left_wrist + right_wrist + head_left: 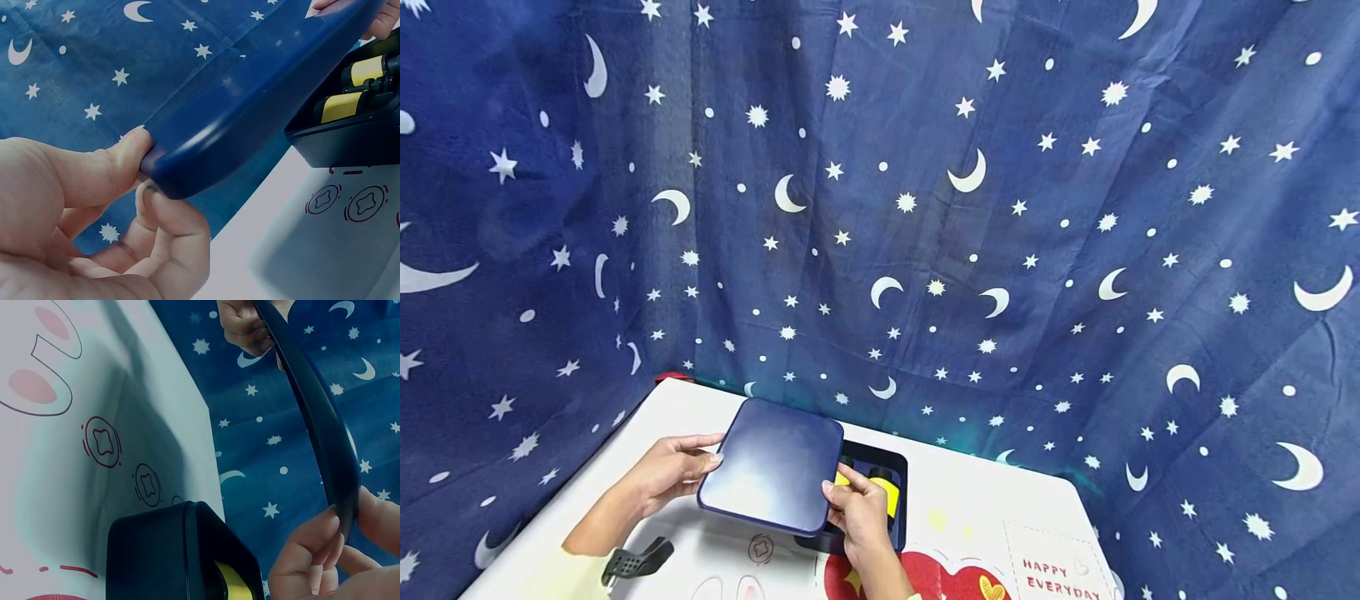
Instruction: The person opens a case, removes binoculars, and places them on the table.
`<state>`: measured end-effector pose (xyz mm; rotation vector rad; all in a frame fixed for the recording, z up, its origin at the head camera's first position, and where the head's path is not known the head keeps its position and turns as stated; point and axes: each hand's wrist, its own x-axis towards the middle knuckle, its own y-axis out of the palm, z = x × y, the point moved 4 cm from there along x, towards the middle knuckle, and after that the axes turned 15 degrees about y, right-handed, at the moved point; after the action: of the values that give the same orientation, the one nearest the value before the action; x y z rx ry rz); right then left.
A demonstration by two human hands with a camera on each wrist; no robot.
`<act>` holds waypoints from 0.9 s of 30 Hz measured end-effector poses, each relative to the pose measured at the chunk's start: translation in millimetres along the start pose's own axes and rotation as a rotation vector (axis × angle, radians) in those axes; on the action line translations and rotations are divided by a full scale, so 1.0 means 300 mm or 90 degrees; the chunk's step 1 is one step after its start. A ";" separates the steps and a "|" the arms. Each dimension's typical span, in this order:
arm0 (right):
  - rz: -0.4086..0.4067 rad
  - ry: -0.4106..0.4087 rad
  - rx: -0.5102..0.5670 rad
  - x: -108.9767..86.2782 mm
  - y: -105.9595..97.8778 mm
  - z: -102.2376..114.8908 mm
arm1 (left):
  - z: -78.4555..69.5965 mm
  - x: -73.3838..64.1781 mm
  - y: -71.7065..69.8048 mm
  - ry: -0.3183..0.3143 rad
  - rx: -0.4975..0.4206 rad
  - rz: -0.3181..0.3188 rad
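Note:
A dark blue square lid [771, 462] with rounded corners is held tilted above the table by both hands. My left hand [673, 475] pinches its left edge, thumb on top and fingers below, as the left wrist view shows on the lid [219, 137]. My right hand [862, 510] pinches the opposite edge of the lid [322, 425]. Beneath and to the right stands a dark uncovered box [902, 471], apart from the lid in the left wrist view. Inside lie black-and-yellow binoculars [342, 107], partly hidden by the lid and right hand in the head view.
The box stands on a table with a white printed cloth [985, 492], bearing a red heart pattern [925, 575] and lettering. A blue curtain [880, 217] with moons and stars hangs behind and at the sides. A dark strap [636, 562] is on the left wrist.

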<state>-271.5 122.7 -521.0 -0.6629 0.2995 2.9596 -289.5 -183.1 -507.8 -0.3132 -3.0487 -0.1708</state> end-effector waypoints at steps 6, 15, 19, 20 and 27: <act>0.005 -0.011 0.005 -0.002 0.010 0.008 | -0.006 0.006 -0.007 0.001 -0.002 0.007; 0.014 -0.007 0.010 0.001 0.038 0.002 | 0.001 -0.010 -0.042 0.005 -0.021 0.022; 0.015 -0.005 0.010 -0.001 0.045 -0.005 | 0.004 -0.020 -0.050 0.007 -0.022 0.022; 0.015 -0.004 0.011 -0.002 0.046 -0.006 | 0.004 -0.020 -0.051 0.007 -0.022 0.021; 0.027 -0.008 0.018 -0.008 0.064 -0.010 | -0.001 -0.028 -0.067 0.013 -0.026 0.023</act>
<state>-270.6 103.2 -519.3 -0.6416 0.3572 2.9928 -285.4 -204.3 -510.4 -0.3662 -3.0200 -0.2336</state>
